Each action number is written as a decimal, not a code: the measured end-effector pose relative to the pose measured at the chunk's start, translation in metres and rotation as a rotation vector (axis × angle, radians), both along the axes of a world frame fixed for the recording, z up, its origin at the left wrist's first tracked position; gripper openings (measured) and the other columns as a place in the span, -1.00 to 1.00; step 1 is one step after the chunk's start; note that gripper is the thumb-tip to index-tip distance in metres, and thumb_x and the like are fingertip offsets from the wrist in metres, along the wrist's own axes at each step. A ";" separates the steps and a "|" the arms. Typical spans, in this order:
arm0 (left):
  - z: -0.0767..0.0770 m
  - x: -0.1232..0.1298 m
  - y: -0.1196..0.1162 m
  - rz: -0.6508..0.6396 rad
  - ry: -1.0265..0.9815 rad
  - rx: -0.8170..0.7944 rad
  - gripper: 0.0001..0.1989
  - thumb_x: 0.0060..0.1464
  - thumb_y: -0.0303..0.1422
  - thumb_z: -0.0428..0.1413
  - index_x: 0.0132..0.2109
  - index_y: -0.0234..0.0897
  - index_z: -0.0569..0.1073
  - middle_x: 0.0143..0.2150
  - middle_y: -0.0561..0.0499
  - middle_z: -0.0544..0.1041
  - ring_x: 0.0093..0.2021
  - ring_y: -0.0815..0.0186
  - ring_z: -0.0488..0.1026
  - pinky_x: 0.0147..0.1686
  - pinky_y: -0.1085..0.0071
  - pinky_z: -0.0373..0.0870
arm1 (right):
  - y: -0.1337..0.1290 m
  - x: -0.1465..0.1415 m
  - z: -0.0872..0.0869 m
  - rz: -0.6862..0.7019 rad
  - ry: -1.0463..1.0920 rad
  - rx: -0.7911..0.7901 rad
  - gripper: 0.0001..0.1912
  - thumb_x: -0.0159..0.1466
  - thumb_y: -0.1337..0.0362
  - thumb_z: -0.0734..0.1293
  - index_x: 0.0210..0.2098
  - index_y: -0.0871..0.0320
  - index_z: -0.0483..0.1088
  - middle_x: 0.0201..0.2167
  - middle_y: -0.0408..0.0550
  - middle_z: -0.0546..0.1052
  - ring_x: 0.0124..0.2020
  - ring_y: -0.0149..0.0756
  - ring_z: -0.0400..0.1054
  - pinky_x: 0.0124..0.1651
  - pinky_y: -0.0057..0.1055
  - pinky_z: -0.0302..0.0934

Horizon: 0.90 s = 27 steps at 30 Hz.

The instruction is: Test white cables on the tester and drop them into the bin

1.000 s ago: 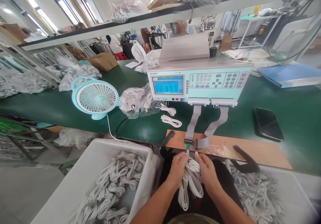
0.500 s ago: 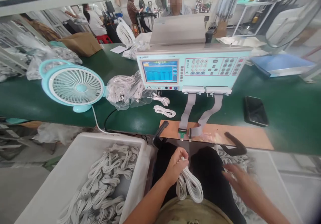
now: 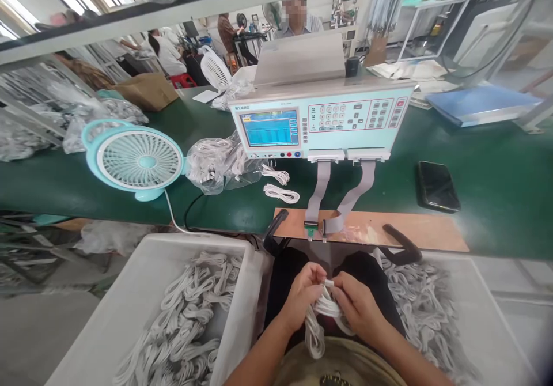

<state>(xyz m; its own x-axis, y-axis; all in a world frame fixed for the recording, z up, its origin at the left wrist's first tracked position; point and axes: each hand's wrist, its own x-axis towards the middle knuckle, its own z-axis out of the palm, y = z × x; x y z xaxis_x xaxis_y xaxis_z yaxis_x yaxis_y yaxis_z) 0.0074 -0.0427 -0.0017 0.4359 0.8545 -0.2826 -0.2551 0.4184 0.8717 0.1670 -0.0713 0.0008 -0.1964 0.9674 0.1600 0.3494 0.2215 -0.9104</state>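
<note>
A coiled white cable [image 3: 315, 334] hangs over my lap between both hands. My left hand [image 3: 305, 294] is closed around the upper part of its loops. On the other side, my right hand [image 3: 355, 302] pinches the cable near a small white connector end [image 3: 329, 283]. Just beyond my hands, two grey ribbon cables [image 3: 320, 193] run from the light-blue tester [image 3: 358, 118] down to small connector boards [image 3: 310, 231] at the edge of a wooden board [image 3: 371, 230]. Two coiled white cables [image 3: 280, 193] lie on the green table left of the ribbons.
White bins of coiled cables stand at left [image 3: 147, 248] and right [image 3: 484, 294]. Black clamps [image 3: 275, 231] grip the table edge. A blue fan [image 3: 142, 161], bagged cables [image 3: 211, 164], a phone [image 3: 438, 186] and a blue folder [image 3: 484, 105] are on the table. People are behind.
My right hand has come in from over the right bin to the cable bundle and now holds it along with my left hand. The view has shifted slightly.
</note>
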 end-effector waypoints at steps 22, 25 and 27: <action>0.005 0.009 0.013 0.295 0.325 0.058 -0.80 0.04 -0.27 0.08 -0.41 -0.34 0.40 -0.56 0.13 0.25 -0.54 0.46 0.16 -0.52 0.55 0.14 | 0.019 0.003 0.024 0.304 -0.199 0.264 -0.73 0.35 0.40 0.12 -0.04 0.14 0.34 -0.30 0.04 0.49 -0.35 -0.31 0.37 -0.30 -0.45 0.28; 0.008 0.011 0.014 0.292 0.370 0.151 -0.84 0.04 -0.31 0.07 -0.41 -0.33 0.40 -0.54 0.10 0.31 -0.51 0.44 0.21 -0.48 0.54 0.19 | 0.020 0.001 0.016 0.224 -0.120 0.192 -0.81 0.34 0.35 0.14 -0.19 0.14 0.37 -0.39 -0.02 0.45 -0.41 -0.32 0.32 -0.33 -0.45 0.23; 0.009 0.014 0.015 0.314 0.406 0.243 -0.88 0.02 -0.36 0.07 -0.42 -0.32 0.39 -0.51 0.09 0.35 -0.48 0.43 0.25 -0.44 0.54 0.22 | 0.024 -0.002 0.008 0.091 0.015 0.075 -0.80 0.34 0.28 0.14 -0.34 0.14 0.35 -0.48 -0.10 0.39 -0.47 -0.35 0.26 -0.38 -0.46 0.18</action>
<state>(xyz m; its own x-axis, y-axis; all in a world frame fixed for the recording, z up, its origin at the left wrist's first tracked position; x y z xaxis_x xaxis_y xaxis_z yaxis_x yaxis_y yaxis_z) 0.0216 -0.0281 0.0071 0.0475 0.9870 -0.1535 0.0409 0.1516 0.9876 0.1651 -0.0468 0.0093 -0.2803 0.9307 0.2350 0.3108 0.3196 -0.8951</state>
